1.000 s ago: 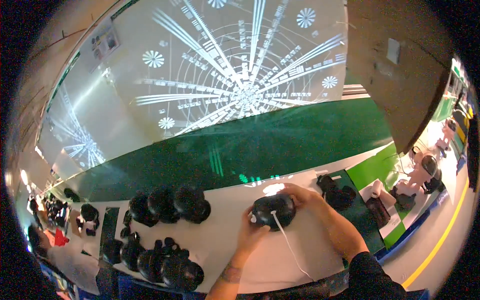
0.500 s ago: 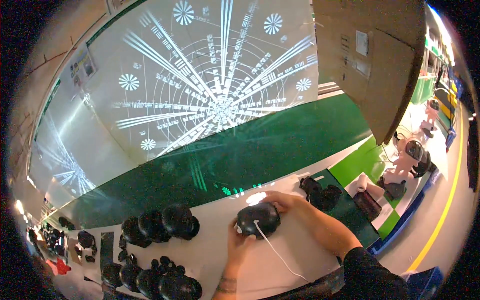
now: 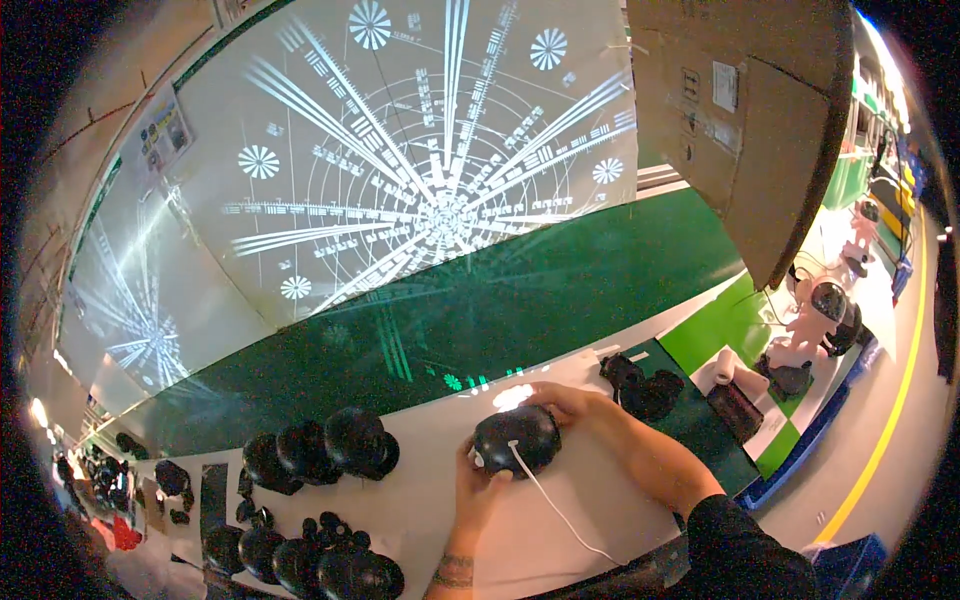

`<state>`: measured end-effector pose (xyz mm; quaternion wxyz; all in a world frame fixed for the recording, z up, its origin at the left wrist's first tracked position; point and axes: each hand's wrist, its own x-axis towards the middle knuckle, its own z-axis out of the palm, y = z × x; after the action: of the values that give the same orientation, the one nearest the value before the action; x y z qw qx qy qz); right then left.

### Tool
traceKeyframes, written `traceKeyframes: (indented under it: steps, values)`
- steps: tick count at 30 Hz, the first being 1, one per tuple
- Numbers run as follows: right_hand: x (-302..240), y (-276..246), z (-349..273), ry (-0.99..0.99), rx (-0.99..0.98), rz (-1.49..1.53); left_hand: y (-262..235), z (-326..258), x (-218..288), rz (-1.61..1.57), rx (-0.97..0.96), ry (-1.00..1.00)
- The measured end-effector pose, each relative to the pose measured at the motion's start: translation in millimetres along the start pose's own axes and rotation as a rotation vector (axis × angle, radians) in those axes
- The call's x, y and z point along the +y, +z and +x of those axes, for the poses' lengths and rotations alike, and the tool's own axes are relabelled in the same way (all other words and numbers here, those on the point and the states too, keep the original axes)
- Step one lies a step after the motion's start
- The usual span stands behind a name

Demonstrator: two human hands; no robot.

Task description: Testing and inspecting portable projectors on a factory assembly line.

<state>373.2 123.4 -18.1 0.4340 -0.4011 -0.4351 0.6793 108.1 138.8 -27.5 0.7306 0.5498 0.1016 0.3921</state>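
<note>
Black rounded device [image 3: 520, 440]: we see it between both hands, above the near part of the pale worktop [image 3: 430, 505]; whether it rests there, we cannot tell.
Left hand [image 3: 480, 487]: curved around the device's left side, thumb toward us, the grip as wide as that edge.
Right hand [image 3: 565, 403]: holding the device at its far right side; its fingertips are partly hidden from us.
White cable [image 3: 550, 502]: plugged into the side facing us, running down to the right toward the worktop's near edge.
Bright glow [image 3: 513, 397]: just beyond the device.
Light pattern [image 3: 445, 215]: white rays, rings and pinwheels, which we see across the pale wall [image 3: 215, 270].
Green surface [image 3: 580, 285]: between the wall and the worktop.
Back row [image 3: 355, 440]: black rounded units left of the hands.
Front row [image 3: 360, 575]: more such units, nearer us, small black parts among them.
Dark green mat [image 3: 715, 440]: right of the hands, bearing black items [image 3: 657, 395] at its far end.
Cardboard box [image 3: 740, 140]: upper right.
Yellow line [image 3: 885, 430]: along the floor at far right.
</note>
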Motion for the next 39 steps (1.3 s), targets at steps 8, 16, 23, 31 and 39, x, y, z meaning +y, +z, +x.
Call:
traceKeyframes:
  steps: [8,16,23,31,39]
  values:
    - [25,-15,9,-0.013,0.039,0.163,4,0,4,0.020,-0.003,-0.001]
    - [2,16,-2,-0.063,0.018,-0.021,-4,-2,-1,0.032,-0.001,-0.022]
    - [-23,46,-19,-0.093,0.183,0.014,3,-2,1,0.022,0.000,-0.010]
    - [-41,66,-28,-0.038,0.271,0.042,6,-1,8,0.002,-0.008,-0.003]
    - [-31,51,-18,-0.041,0.224,0.016,1,-2,6,0.022,0.009,0.002]
